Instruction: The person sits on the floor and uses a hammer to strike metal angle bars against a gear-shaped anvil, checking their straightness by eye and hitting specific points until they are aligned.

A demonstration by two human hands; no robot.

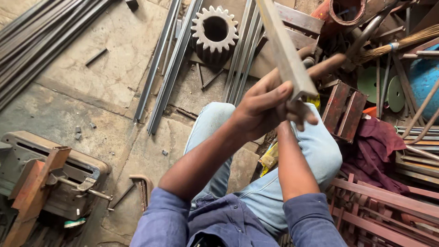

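Note:
A long pale metal bar [282, 45] of square section slants up from the middle of the view to the top edge. My left hand [263, 107] grips its lower end, thumb laid along the side. My right hand [304, 112] is mostly hidden behind the left hand and the bar; only some fingers show under the bar's end, touching it. Both forearms rise from blue sleeves over my knees in light blue jeans [320, 151].
A large toothed gear [215, 32] stands on the stone floor among long steel rods [164, 68]. A rusty machine [50, 178] sits at lower left. Scrap frames, a red pipe [343, 13], a blue drum [423, 77] and maroon cloth [370, 146] crowd the right.

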